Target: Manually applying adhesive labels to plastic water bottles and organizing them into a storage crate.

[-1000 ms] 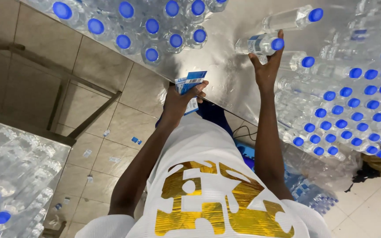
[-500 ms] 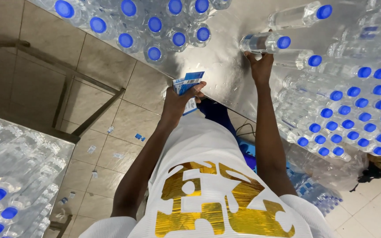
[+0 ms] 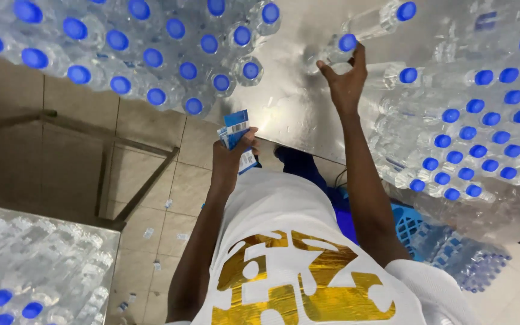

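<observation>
My right hand (image 3: 345,84) reaches over the shiny metal table (image 3: 290,102) and grips a clear plastic water bottle (image 3: 332,51) with a blue cap, lying on its side. Another blue-capped bottle (image 3: 380,18) lies just beyond it. My left hand (image 3: 231,157) is held near the table's front edge and is closed on a small stack of blue and white labels (image 3: 234,133).
Several upright blue-capped bottles (image 3: 151,54) crowd the table's left end. A large pile of lying bottles (image 3: 482,126) fills its right side. More wrapped bottles (image 3: 25,271) sit on a surface at lower left. Label scraps (image 3: 151,232) dot the tiled floor. A blue crate (image 3: 413,229) stands below the table.
The view has shifted down and right. My right hand keeps hold of the bottle, which now points more toward me. My left hand with the labels has drawn slightly closer to my body.
</observation>
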